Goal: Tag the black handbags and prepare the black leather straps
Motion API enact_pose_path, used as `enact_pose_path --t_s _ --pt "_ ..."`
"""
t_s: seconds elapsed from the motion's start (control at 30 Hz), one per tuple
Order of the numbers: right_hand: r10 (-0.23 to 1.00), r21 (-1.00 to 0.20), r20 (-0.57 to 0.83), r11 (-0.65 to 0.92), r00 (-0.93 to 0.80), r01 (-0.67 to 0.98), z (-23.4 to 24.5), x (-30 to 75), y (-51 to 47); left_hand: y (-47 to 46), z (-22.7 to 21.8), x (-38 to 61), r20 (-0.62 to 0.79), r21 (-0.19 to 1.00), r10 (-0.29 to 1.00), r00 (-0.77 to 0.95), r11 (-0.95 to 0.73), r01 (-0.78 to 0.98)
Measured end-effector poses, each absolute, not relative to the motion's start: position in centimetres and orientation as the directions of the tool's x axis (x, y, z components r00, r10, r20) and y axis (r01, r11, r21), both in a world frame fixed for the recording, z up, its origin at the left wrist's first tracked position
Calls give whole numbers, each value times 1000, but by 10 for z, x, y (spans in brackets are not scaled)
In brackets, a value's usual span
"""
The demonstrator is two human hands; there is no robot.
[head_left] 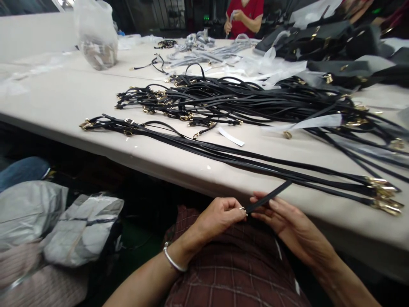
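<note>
Just off the table's front edge, above my lap, both hands are on a black strap (270, 198). My left hand (220, 215) is closed, pinching the strap beside a small gold buckle (243, 210). The fingers of my right hand (283, 213) are pressed on the strap further along, and its free end points up to the right. On the table right behind lies a bundle of long black straps (223, 154), with gold clasps (385, 194) at its right end and buckles at its left end.
A large heap of black straps (239, 96) fills the middle of the table (41, 100). Black bags (326, 38) lie at the back right, a plastic bag (97, 38) at the back left. A person in red (244, 19) stands across. Wrapped bundles (83, 230) sit low on the left.
</note>
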State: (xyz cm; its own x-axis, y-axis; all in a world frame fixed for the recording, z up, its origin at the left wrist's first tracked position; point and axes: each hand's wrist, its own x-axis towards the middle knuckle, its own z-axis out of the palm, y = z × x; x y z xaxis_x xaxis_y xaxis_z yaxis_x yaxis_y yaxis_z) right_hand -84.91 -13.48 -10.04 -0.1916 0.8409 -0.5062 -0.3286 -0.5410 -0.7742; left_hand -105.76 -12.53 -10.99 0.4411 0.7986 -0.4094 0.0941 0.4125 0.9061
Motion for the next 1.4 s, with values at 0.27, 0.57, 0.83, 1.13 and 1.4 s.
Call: enact_pose_path --t_s 0.27,0.57,0.83,1.13,1.4 --pt "795 -757 -555 -604 -244 -249 -113 -856 -143 -127 -112 -1056 -429 903 802 415 392 175" --pt "783 -671 -597 -607 -175 -426 -118 -861 -141 -128 -115 -1056 -473 880 778 413 437 184" --pt "778 -656 -602 -611 -180 -443 -118 -861 -141 -127 -116 -1054 -453 887 773 444 440 138" --pt "863 -839 -505 -495 -15 -226 -117 -865 -148 -129 -115 -1055 -414 907 783 463 397 140" --pt "894 -894 -448 -448 12 -27 -123 -862 -152 -130 -113 -1056 -390 917 784 483 379 125"
